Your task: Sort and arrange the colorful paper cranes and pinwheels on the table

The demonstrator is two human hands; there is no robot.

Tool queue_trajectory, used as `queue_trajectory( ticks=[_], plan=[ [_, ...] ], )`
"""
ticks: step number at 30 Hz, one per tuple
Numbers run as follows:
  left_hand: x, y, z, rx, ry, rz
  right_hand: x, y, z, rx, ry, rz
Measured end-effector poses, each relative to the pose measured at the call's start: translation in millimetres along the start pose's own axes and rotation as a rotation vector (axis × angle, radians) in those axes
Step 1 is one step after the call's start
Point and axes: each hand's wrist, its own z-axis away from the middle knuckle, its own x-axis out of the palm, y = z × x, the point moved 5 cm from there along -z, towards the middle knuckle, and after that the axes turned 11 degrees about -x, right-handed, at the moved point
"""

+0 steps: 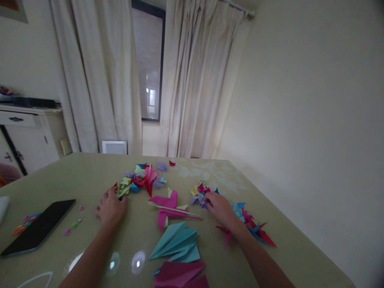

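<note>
1. Because the left heap (150, 176) and the right cluster (204, 189) are set on either side of the pink folded paper (168, 203), each seems placed within one hand's reach.
2. At the heap's near edge, green paper (124, 187) is touched by the curled left hand (111, 206); whether anything is pinched cannot be made out.
3. Lilac paper (196, 199) is met by the right hand (219, 204), fingers bent; their closure is hidden.
</note>
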Motion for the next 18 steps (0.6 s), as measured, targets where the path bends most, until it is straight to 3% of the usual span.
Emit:
queue_trajectory(
  ticks=[7, 11, 15, 18],
  plan=[
    [6.1, -4.3, -9.0, 0.127, -0.096, 0.268, -64.5, 19.9, 68.9, 0.128, 0.152, 0.136],
    [5.5, -8.0, -10.6, 0.194, -0.133, 0.42, -70.5, 46.6, 93.6, 0.209, 0.103, 0.242],
    [2.4, -16.3, -8.2, 0.186, -0.112, 0.598, -68.7, 51.3, 80.4, 0.19, 0.199, 0.211],
    [3.2, -14.8, 0.9, 0.139, -0.131, 0.77, -69.3, 16.7, 47.3, 0.076, 0.317, 0.13]
  ],
)
